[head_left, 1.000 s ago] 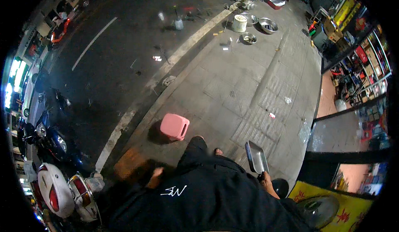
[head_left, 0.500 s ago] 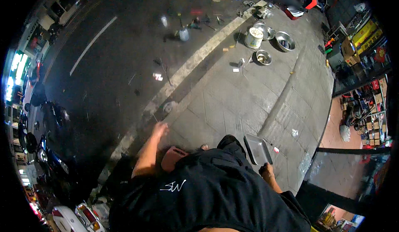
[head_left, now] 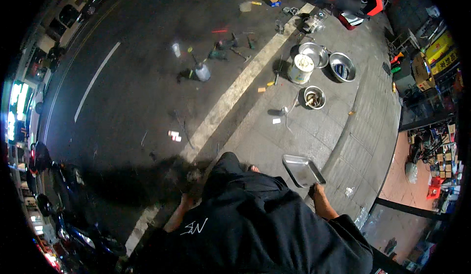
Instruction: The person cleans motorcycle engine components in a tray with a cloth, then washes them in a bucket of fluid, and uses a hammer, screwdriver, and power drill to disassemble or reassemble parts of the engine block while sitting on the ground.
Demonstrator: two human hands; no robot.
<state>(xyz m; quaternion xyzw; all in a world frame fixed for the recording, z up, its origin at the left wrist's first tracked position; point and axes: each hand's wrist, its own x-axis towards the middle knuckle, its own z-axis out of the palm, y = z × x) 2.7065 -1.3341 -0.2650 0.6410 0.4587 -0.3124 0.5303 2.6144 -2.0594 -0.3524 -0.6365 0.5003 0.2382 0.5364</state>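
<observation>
My right hand (head_left: pixel 318 191) is closed on the near corner of a shallow rectangular metal tray (head_left: pixel 302 170). I hold the tray out to the right of my body, and its inside looks bare grey. My left hand (head_left: pixel 186 204) hangs low on the left, in shadow beside the pale road line. Its fingers are too dark and smeared to read, and I make out nothing in it. One of my knees (head_left: pixel 226 163) is raised ahead of me, with a bare foot (head_left: pixel 253 168) just right of it.
Ahead stand a white bucket (head_left: pixel 300 69), metal bowls (head_left: pixel 342 67) and a smaller metal pot (head_left: pixel 314 97). Power tools (head_left: pixel 218 53) and a pale bottle (head_left: pixel 202 72) lie on the road. A red motorcycle (head_left: pixel 370 1) is far right; parked motorcycles (head_left: pixel 73 225) line the left.
My body has moved forward, and the bucket and bowls appear nearer. The reddish seat behind my left arm has gone from view. My left hand has dropped back; my right still holds the tray.
</observation>
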